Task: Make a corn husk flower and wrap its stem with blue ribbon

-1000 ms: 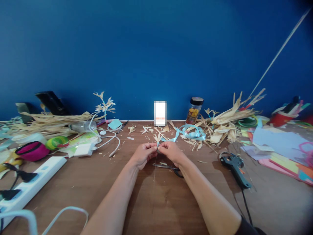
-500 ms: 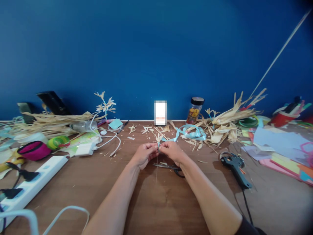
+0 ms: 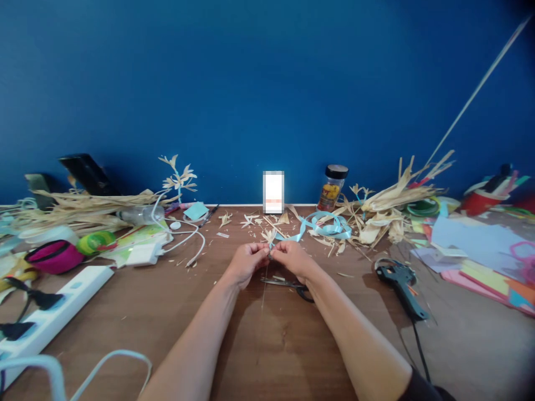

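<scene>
Strand (image 3: 263,295) swung slightly leftward, husk flower (image 3: 268,236) turned a little | grip: left hand (image 3: 246,263) and right hand (image 3: 293,259) both pinching its blue stem (image 3: 271,246) | flower upright, over table (image 3: 267,351) | judged: same fine handling continues

no legible writing, jar label (image 3: 325,198) too small to read, pixelated white panel (image 3: 273,188) unreadable

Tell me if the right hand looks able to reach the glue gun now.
Probably yes, if it lets go: the right hand is pinching at the base of the husk flower, but nothing seems to block its way to the glue gun.
</scene>
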A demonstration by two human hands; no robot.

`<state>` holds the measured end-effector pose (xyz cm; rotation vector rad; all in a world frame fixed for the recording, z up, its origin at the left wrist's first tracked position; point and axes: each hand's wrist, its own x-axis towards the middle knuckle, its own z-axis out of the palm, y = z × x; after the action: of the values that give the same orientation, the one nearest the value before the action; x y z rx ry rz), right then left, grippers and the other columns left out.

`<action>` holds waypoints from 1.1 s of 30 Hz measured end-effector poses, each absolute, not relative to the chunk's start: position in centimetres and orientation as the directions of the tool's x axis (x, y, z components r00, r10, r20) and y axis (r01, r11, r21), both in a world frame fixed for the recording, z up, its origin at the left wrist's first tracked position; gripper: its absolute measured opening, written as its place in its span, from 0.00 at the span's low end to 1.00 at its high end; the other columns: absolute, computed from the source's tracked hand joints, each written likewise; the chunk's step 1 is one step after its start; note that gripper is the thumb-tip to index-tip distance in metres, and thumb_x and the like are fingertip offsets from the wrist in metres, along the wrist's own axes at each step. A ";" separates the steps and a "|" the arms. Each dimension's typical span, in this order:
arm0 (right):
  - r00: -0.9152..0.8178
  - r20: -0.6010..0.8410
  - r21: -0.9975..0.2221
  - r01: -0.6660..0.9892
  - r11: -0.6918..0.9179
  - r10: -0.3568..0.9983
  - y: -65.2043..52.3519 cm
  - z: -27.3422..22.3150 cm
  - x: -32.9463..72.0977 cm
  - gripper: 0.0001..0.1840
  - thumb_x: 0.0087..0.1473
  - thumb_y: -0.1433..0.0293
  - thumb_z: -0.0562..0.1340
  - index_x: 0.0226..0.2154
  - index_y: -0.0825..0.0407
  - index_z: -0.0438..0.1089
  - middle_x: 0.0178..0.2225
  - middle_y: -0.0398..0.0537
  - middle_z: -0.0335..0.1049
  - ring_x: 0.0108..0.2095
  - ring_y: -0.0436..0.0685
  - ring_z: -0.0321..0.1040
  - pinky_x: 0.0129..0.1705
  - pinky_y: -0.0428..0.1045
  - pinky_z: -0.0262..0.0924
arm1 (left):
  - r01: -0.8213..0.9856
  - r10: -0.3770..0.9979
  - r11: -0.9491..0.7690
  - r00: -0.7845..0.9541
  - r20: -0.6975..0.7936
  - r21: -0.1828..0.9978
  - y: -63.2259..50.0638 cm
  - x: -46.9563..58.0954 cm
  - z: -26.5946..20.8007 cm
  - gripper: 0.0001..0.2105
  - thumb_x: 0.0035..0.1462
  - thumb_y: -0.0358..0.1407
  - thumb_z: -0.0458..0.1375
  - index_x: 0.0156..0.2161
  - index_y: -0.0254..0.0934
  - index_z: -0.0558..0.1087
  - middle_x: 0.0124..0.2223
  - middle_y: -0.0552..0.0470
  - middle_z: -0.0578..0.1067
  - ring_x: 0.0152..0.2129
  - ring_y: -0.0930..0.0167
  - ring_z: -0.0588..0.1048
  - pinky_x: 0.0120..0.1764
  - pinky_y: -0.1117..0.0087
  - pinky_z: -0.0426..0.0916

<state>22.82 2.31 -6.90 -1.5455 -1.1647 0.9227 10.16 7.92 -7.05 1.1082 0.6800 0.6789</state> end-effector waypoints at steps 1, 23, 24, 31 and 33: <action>0.260 -0.016 -0.966 0.244 -0.082 0.965 2.3 -7.0 22.8 0.09 0.40 0.65 0.58 0.20 0.56 0.64 0.15 0.37 0.57 0.17 0.44 0.48 0.19 0.42 0.42 | -0.140 0.784 0.283 0.604 -0.145 0.949 7.9 10.2 -7.1 0.13 0.35 0.36 0.65 0.28 0.30 0.73 0.25 0.53 0.72 0.19 0.79 0.66 0.26 0.77 0.62; 0.309 0.016 -0.966 0.249 -0.065 0.951 2.7 -7.9 22.8 0.10 0.41 0.64 0.58 0.23 0.56 0.66 0.17 0.39 0.59 0.18 0.45 0.52 0.20 0.42 0.46 | -0.005 0.907 -0.113 0.409 0.105 0.994 8.1 10.6 -7.9 0.11 0.41 0.38 0.59 0.30 0.32 0.72 0.22 0.53 0.72 0.19 0.74 0.68 0.24 0.75 0.60; 0.311 0.004 -0.968 0.241 -0.075 0.950 2.7 -8.0 22.8 0.11 0.42 0.64 0.58 0.23 0.56 0.66 0.16 0.39 0.57 0.18 0.45 0.51 0.20 0.42 0.45 | -0.004 0.905 -0.122 0.409 0.113 0.993 8.1 10.7 -7.9 0.11 0.41 0.38 0.59 0.30 0.32 0.72 0.21 0.53 0.72 0.18 0.74 0.67 0.23 0.75 0.59; 0.277 -0.021 -0.981 0.182 -0.074 0.961 2.8 -8.1 22.9 0.10 0.41 0.64 0.57 0.21 0.56 0.64 0.14 0.36 0.53 0.16 0.44 0.47 0.18 0.41 0.42 | -0.026 0.898 -0.081 0.432 0.084 0.996 7.9 10.8 -8.0 0.10 0.41 0.37 0.59 0.30 0.32 0.72 0.21 0.55 0.71 0.18 0.75 0.66 0.24 0.76 0.59; 0.279 -0.019 -0.979 0.190 -0.074 0.960 2.7 -8.0 22.9 0.10 0.41 0.65 0.57 0.21 0.56 0.63 0.14 0.36 0.52 0.16 0.44 0.47 0.18 0.41 0.41 | -0.033 0.898 -0.070 0.434 0.078 0.997 7.9 10.9 -8.0 0.10 0.41 0.37 0.59 0.30 0.32 0.71 0.21 0.55 0.71 0.18 0.75 0.66 0.24 0.76 0.59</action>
<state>22.95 2.72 -7.97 -1.5081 -1.1146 0.9302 10.87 7.87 -7.98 1.4318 0.8226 0.9303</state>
